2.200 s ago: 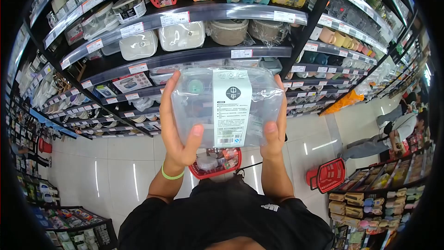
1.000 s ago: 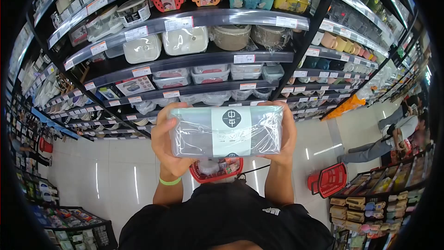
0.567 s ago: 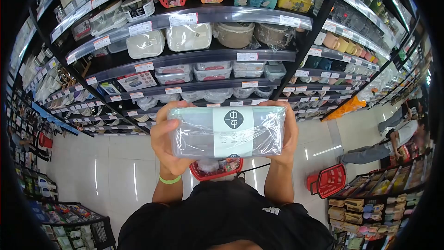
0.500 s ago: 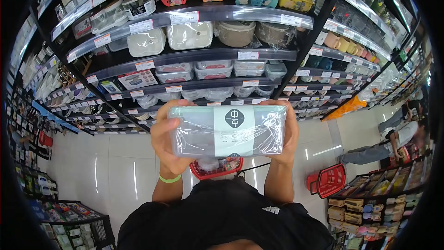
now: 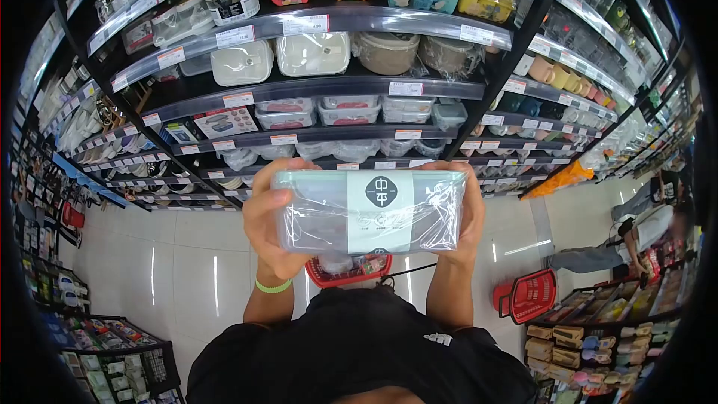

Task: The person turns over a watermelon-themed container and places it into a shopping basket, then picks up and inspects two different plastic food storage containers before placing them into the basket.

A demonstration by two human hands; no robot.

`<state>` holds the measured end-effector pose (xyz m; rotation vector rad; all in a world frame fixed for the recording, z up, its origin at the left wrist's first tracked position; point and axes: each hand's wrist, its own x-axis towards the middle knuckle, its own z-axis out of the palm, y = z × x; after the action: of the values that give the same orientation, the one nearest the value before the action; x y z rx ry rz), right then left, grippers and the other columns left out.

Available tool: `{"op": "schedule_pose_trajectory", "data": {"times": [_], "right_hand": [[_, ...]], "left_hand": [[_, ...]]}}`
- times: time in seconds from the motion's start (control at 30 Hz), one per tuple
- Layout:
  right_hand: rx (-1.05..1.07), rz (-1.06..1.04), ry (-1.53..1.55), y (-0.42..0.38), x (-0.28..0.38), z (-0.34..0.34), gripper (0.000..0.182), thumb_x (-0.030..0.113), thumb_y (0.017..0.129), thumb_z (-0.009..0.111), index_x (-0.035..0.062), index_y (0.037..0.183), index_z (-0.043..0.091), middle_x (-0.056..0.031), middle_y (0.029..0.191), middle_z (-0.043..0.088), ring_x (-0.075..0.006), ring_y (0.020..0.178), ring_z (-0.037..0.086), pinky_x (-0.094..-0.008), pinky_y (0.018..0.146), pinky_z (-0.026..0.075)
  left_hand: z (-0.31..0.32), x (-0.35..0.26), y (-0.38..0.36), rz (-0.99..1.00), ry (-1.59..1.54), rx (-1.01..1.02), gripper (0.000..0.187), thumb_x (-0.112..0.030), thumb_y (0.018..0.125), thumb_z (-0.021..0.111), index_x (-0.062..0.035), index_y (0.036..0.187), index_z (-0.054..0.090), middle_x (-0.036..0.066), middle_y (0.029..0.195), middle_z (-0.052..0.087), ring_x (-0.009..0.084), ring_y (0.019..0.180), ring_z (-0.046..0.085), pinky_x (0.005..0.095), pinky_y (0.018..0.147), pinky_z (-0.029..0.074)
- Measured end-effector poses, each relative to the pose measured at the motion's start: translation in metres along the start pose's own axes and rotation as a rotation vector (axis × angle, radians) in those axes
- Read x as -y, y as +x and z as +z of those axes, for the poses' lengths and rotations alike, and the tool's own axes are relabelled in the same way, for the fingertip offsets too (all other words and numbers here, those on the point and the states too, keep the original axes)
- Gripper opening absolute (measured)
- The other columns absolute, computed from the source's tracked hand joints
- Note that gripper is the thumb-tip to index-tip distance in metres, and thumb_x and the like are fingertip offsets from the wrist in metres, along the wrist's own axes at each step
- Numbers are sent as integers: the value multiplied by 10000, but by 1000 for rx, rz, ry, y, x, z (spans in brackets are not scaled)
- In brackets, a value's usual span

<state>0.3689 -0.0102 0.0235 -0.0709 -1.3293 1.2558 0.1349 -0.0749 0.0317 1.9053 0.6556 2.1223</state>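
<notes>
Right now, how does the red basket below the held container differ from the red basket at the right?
The red basket below the wrapped clear container holds goods and is mostly hidden by that container; the red basket at the right stands on the floor in full view, tilted. Both are red plastic mesh.

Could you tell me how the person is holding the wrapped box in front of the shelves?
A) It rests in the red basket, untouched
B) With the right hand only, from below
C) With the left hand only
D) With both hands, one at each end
D: the left hand grips the left end of the box and the right hand the right end, above the red basket on the floor.
</notes>
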Motion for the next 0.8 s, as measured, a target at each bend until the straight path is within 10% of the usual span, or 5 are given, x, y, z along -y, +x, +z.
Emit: {"op": "schedule_pose_trajectory", "data": {"times": [0.8], "right_hand": [[73, -22, 4, 5, -1, -5, 928, 42, 583, 857, -56, 1398, 423, -279, 1318, 543, -327, 1206, 576, -438, 1001, 476]], "left_hand": [[1, -2, 1, 7, 19, 1, 742, 2, 653, 790, -129, 1312, 475, 275, 1348, 447, 390, 1135, 585, 472, 930, 533]]}}
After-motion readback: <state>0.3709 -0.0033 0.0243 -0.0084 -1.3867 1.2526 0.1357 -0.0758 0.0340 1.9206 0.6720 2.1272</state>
